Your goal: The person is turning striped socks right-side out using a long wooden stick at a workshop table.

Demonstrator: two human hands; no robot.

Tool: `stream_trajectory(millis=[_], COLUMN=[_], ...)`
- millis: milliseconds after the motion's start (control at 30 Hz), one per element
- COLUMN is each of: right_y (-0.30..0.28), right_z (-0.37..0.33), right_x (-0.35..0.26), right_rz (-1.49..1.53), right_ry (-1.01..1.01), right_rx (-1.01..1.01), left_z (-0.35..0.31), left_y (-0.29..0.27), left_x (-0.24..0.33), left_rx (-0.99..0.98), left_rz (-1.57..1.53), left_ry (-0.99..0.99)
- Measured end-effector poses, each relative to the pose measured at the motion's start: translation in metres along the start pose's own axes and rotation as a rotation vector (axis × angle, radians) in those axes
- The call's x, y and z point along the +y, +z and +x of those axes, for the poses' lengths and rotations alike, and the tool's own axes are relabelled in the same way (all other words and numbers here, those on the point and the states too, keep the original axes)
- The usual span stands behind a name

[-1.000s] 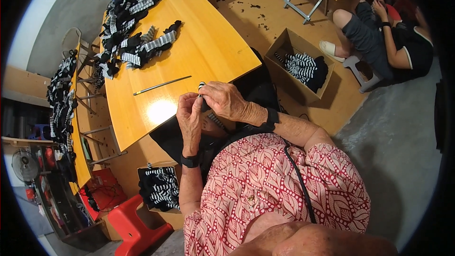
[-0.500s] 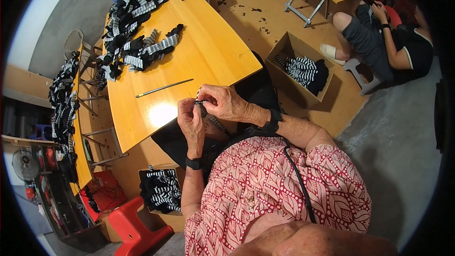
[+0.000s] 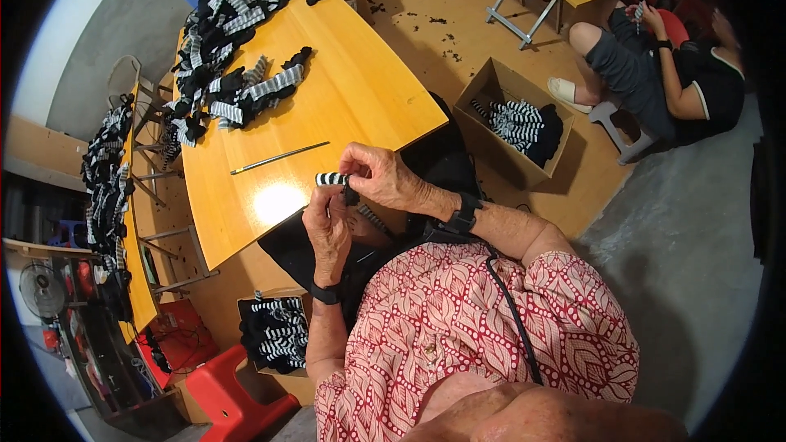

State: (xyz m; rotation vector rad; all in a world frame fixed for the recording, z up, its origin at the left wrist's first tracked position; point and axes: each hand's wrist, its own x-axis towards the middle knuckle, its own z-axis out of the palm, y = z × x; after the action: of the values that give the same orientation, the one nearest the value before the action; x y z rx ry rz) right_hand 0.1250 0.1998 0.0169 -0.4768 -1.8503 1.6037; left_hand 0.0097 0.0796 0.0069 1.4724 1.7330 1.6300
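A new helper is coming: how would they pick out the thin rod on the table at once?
Find the big yellow tabletop in front of the person. On its near part, between the heap of striped knit pieces and the left hand, lies the thin rod. Straight, greyish, with yellow near its left end, it differs from the soft, bunched knits.

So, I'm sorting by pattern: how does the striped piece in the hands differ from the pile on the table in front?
The striped piece shows black and white stripes; the pile, mostly grey and white ones. The striped piece is held up by the left hand and right hand; the pile lies across the table. The striped piece looks like one item; the pile holds many. Both also have black parts.
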Motion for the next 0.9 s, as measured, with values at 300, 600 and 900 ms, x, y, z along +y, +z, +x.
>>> stream_trajectory(millis=[300, 600, 900], right_y=[0.002, 0.006, 0.017], right_z=[-0.001, -0.007, -0.007], right_x=[0.019, 0.006, 0.004], right_rz=[0.168, -0.157, 0.247], right_ry=[0.012, -0.124, -0.085], right_rx=[-0.043, 0.094, -0.053], left_z=[-0.004, -0.006, -0.003], left_y=[0.002, 0.007, -0.002], left_x=[0.001, 0.006, -0.001], left_rx=[-0.025, 0.06, -0.006], left_rz=[-0.215, -0.214, -0.941], left_ry=[-0.108, -0.159, -0.472])
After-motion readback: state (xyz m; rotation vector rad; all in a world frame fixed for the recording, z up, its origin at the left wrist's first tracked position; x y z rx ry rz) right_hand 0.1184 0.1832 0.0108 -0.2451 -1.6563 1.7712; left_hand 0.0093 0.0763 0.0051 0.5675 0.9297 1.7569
